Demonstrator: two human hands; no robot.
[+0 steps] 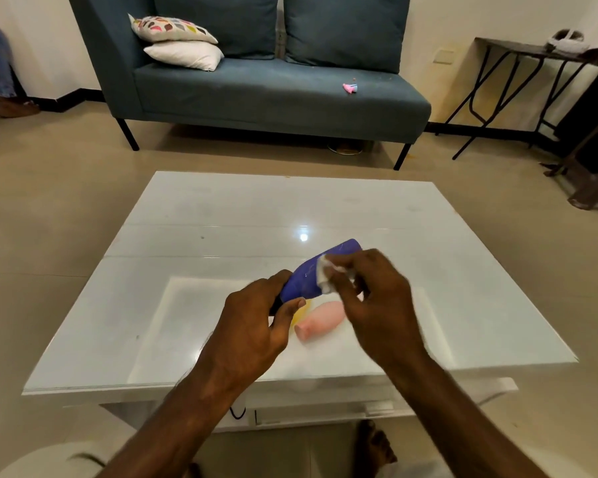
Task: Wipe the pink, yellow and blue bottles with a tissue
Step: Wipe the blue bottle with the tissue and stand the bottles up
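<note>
My left hand [256, 322] grips the lower end of the blue bottle [316, 270], held tilted above the white table [194, 243] with its far end pointing up and right. My right hand [373, 294] pinches a white tissue [325, 274] and presses it against the bottle's side. The pink bottle [320, 320] lies on its side on the table just below my hands. A sliver of the yellow bottle [299, 313] shows beside it, mostly hidden behind my left hand.
A blue sofa [273, 88] with two cushions [178, 43] stands beyond the table; a small pink object [349, 88] lies on its seat. A dark folding side table [532, 81] is at the far right. My bare foot [373, 446] is under the table's near edge.
</note>
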